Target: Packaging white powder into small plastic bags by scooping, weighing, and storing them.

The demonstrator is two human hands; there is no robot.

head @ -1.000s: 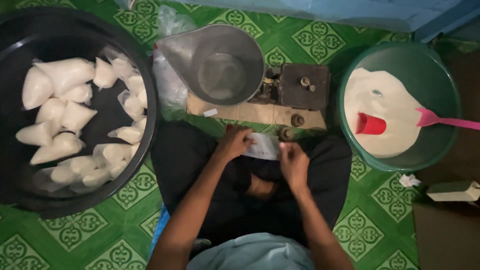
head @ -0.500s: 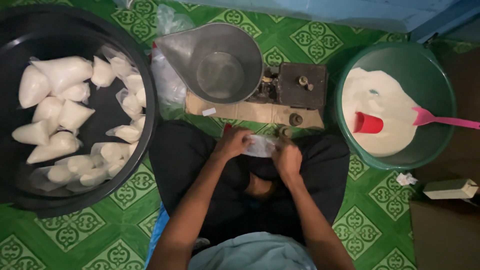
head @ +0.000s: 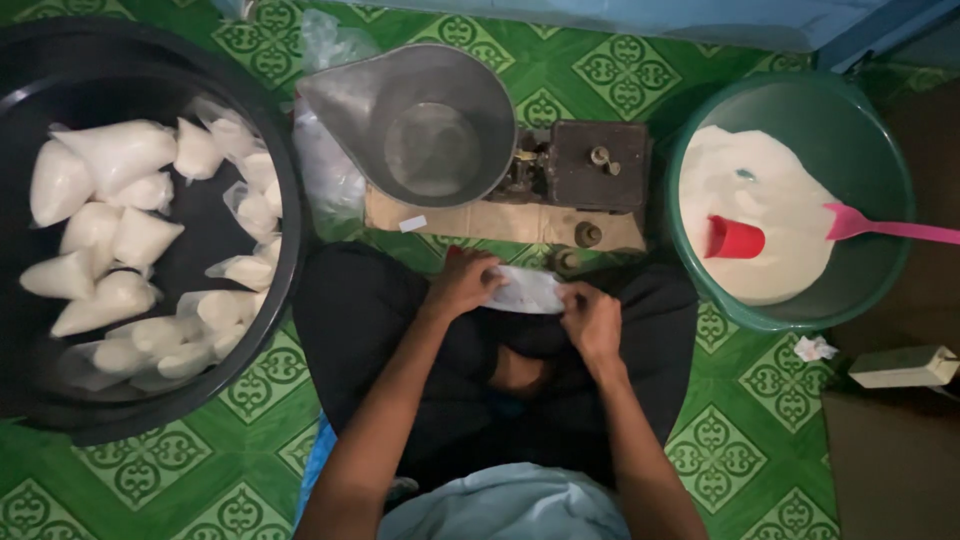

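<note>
Both of my hands hold a small clear plastic bag (head: 527,290) over my lap. My left hand (head: 463,283) grips its left edge, and my right hand (head: 592,318) pinches its right edge. The bag looks flat and empty. Just beyond my hands stands a balance scale (head: 590,170) with a grey metal pan (head: 420,125) on its left side. To the right, a green basin (head: 880,160) holds white powder, a red scoop (head: 735,238) and a pink-handled spoon (head: 880,228).
A large black tub (head: 270,150) on the left holds several tied bags of white powder (head: 110,160). A stack of clear plastic bags (head: 330,180) lies beside the scale. A small pale box (head: 903,366) sits at the right on the green patterned floor.
My hands have shifted slightly and drawn the bag wider between them, the right hand moving a little down and to the right.
</note>
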